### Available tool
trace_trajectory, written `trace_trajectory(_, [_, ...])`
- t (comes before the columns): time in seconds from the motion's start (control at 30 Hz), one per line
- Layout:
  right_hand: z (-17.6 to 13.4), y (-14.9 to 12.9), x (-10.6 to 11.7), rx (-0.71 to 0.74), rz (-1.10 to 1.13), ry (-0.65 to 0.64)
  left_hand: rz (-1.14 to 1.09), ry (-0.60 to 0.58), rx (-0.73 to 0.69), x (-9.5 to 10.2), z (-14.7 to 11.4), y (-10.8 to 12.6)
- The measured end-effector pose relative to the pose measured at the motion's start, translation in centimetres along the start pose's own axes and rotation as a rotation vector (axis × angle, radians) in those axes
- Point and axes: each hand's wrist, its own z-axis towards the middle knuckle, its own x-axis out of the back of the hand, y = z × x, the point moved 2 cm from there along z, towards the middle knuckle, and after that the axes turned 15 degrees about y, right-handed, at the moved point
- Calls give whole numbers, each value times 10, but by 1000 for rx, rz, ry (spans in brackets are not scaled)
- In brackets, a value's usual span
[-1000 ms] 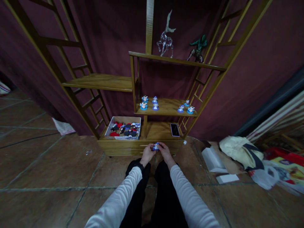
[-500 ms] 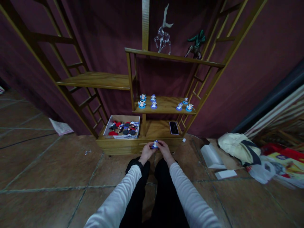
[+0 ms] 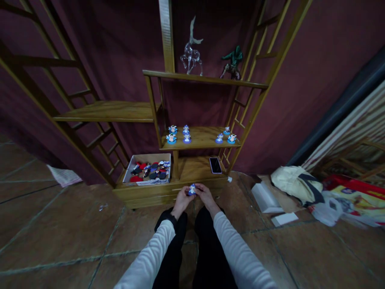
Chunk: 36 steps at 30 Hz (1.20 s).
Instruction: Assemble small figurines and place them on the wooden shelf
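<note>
**Seven standing, one held, a pile below**

You have one small purple-and-white figurine [image 3: 191,190] in front of the low cabinet [image 3: 141,196], clear of any surface. The fingers of your left hand [image 3: 181,200] pinch it from the left and those of your right hand [image 3: 207,196] pinch it from the right; their exact contact is too small to tell.

On the middle shelf [image 3: 203,139], seven figurines already stand upright. At your left are two blue-based figurines [image 3: 171,138] and two purple-based figurines [image 3: 187,138], each pair one behind the other. At your right, a purple-based figurine [image 3: 219,138] stands beside a blue-based figurine [image 3: 232,138], with a smaller figurine [image 3: 226,130] behind.

The piece you hold is not on that shelf. Many jumbled figurines [image 3: 153,171] remain in the open cardboard box [image 3: 152,157]; you cannot count them from here. A smartphone [image 3: 215,165] lies well right of the box.
</note>
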Motion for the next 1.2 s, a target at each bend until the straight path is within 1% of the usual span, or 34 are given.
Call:
trace_trajectory(0.13, [2,0,2,9,19,-16,-34,-8,-17,-1,-1,7])
trace_trajectory(0.3, [3,-3,4,1,23,-41,12,13,-6,-3,-1,10])
trace_trajectory(0.37, [3,-6,8,-19,38,-18,11,32,-19,-5,0,13])
trace_trajectory(0.43, [3,-9,14,-72,89,31,20,33,-34,-8,4,23])
trace_trajectory(0.47, [2,-10,17,-97,121,63,25,33,-45,-10,7,33])
trace_trajectory(0.53, [1,-14,23,-131,167,103,44,45,-87,-17,16,60])
trace_trajectory(0.63, [2,-16,29,-153,164,119,94,53,-218,-35,40,120])
trace_trajectory(0.7, [4,-16,30,-161,147,109,99,45,-309,-51,60,163])
trace_trajectory(0.73, [5,-15,31,-163,141,103,82,65,-359,-60,71,183])
trace_trajectory(0.8, [8,-13,32,-164,129,93,67,73,-446,-78,94,215])
trace_trajectory(0.83, [10,-12,33,-164,122,91,68,77,-478,-88,105,226])
trace_trajectory(0.9, [13,-9,35,-162,105,85,83,82,-510,-105,128,240])
trace_trajectory(0.97, [15,-7,37,-152,87,82,115,116,-506,-118,151,243])
trace_trajectory(1.1, [16,-5,36,-120,29,88,185,167,-458,-137,188,239])
trace_trajectory(1.2, [16,-5,34,-92,-23,90,252,174,-444,-145,207,232])
